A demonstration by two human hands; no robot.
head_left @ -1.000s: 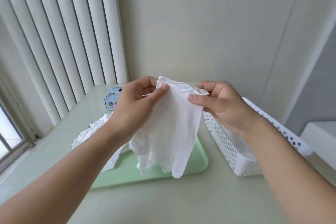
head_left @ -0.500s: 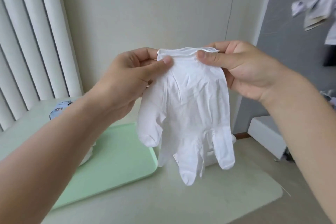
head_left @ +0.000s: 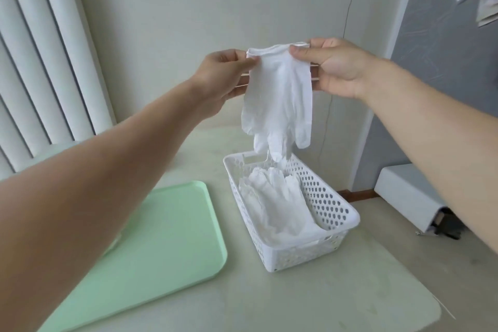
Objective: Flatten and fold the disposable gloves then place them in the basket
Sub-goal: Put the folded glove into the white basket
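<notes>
A white disposable glove point(head_left: 280, 100) hangs in the air, cuff up and fingers down. My left hand point(head_left: 223, 75) pinches the cuff's left corner and my right hand point(head_left: 331, 67) pinches its right corner. Directly below the dangling fingertips stands the white perforated basket point(head_left: 334, 213), holding flattened white gloves point(head_left: 277, 205) laid along its bottom.
A pale green tray point(head_left: 161, 245) lies on the table to the left of the basket. The table's right edge point(head_left: 420, 288) is close to the basket. Vertical blinds hang at the left. A low white box point(head_left: 404, 191) sits on the floor to the right.
The view has swung down and to the right, so the basket now shows. Both hands have carried the glove out over the far end of the basket, still pinching its cuff.
</notes>
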